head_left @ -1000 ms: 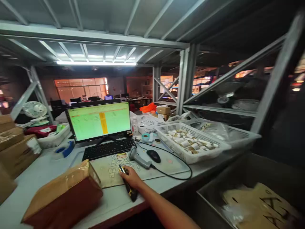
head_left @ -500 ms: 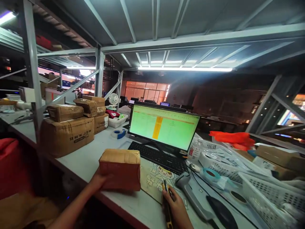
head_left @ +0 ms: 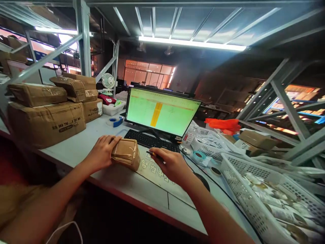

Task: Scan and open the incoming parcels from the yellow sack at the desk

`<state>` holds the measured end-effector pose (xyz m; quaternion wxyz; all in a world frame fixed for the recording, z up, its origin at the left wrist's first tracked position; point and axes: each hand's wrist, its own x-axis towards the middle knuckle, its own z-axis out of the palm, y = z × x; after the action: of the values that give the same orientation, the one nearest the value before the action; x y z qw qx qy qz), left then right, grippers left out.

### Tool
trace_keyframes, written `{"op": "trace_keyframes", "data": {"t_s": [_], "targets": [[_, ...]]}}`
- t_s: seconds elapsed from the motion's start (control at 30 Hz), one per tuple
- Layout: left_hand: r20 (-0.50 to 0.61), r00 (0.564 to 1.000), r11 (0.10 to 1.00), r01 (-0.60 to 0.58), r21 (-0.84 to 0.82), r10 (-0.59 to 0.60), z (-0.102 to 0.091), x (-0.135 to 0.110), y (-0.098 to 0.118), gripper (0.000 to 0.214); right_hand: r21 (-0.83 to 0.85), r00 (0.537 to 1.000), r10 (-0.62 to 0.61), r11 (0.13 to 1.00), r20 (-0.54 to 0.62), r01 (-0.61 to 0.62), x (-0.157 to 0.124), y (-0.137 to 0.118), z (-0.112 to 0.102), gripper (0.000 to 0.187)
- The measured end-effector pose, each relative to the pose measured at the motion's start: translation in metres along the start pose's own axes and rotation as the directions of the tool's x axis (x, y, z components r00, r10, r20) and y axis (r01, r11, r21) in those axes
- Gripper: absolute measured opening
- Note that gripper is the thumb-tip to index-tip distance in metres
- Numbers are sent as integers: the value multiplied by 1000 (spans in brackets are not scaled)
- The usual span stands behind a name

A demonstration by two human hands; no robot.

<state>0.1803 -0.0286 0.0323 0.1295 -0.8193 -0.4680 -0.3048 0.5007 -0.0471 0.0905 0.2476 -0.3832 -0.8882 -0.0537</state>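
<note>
Two grips — left hand (head_left: 101, 154) closed on a taped parcel (head_left: 126, 154), right hand (head_left: 170, 163) pinching a slim tool (head_left: 153, 154)

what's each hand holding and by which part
The left hand grips the left end of a taped brown parcel; the right hand encloses a slim cutter, only its tip showing.
</note>
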Motion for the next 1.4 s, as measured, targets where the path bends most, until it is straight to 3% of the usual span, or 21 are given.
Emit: {"op": "trace_keyframes", "data": {"t_s": [0.1,0.23,0.43,0.67,0.77,0.87,1.03,1.2,1.4], "targets": [[24,999,999,-28,27,27,2,1,8,84,-79,997,-53,995,56,57,16,-4,14,35],[36,999,999,-31,25,30,1,3,9,84,-12,997,-64,998,48,65,25,-4,30,33],[32,998,996,55,-72,-53,3,3,-13,90,118,999,-38,992,0,37,27,4,56,28],[25,992,983,123,-136,-120,7,3,-36,86,118,997,-14,993,73,5,31,28,98,27],[34,990,981,138,-137,-134,7,7,-39,86,79,996,20,997,90,-27,32,33,97,27],[45,987,974,160,-158,-155,7,7,-42,85,61,995,7,998,97,-13,34,32,82,27],[28,979,953,203,-225,-202,5,-1,-48,90,82,999,-50,995,-12,51,49,14,58,29],[-13,980,952,188,-240,-197,5,-12,-55,92,44,993,-90,995,73,87,73,-4,70,26],[-19,951,918,294,-266,-310,8,-26,-68,99,-64,977,-21,997,211,35,71,17,90,21]]}}
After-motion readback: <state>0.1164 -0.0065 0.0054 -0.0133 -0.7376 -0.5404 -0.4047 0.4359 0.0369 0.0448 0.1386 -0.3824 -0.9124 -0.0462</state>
